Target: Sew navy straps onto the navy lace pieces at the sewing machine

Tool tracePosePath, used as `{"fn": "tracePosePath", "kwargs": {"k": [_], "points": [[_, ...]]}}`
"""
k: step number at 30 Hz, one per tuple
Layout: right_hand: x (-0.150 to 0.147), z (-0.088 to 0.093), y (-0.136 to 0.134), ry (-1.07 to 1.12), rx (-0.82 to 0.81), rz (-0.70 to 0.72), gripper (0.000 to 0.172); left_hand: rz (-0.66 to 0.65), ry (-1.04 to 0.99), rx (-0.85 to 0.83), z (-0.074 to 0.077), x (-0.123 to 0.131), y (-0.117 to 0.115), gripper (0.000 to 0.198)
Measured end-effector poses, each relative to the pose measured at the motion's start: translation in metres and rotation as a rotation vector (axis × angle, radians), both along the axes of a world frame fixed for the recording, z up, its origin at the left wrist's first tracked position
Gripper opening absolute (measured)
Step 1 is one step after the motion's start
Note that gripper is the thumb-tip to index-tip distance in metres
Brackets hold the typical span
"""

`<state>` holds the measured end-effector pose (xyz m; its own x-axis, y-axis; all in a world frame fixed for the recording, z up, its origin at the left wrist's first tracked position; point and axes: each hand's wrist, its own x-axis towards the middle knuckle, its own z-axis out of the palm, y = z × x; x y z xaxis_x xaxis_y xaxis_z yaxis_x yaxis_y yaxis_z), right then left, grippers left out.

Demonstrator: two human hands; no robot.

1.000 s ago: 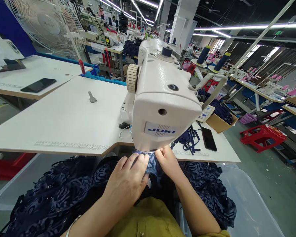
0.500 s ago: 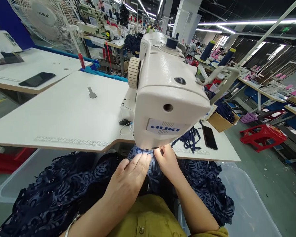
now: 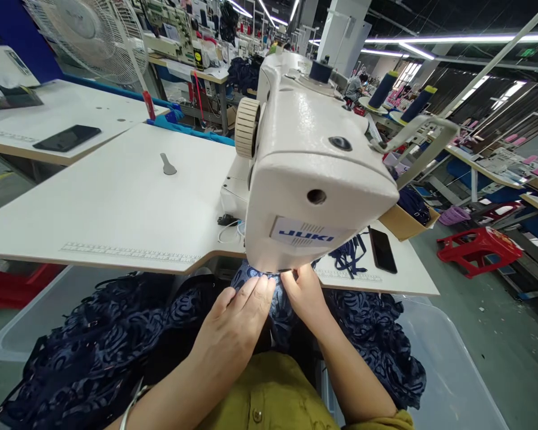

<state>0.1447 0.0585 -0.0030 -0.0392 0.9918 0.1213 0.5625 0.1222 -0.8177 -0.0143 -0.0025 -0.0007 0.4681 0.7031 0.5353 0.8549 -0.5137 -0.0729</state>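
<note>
Your olive-green shirt (image 3: 273, 385) has a round front button (image 3: 257, 415); a slim, pale bangle (image 3: 130, 407) crosses your left forearm (image 3: 174, 385).

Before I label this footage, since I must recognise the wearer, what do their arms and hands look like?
The left hand and right hand are gloveless. A thin, pale bangle circles the left forearm. An olive-green sleeve shows on the right arm.

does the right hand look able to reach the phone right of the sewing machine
Probably yes: the phone lies flat on the tabletop, outward of the right hand, and nothing upright seems to stand between. The hand would first have to leave the blue patterned fabric.
</note>
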Motion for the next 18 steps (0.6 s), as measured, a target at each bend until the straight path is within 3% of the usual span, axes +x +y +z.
{"fn": "tracePosePath", "kwargs": {"k": [13,18], "points": [[-0.001,-0.003,0.001,0.009,-0.004,-0.019,0.006,0.026,-0.028,0.011,-0.001,-0.002,0.0,0.042],[-0.002,-0.012,0.005,0.153,0.041,0.004,0.008,0.021,0.007,-0.006,0.001,-0.01,0.001,0.042]]}}
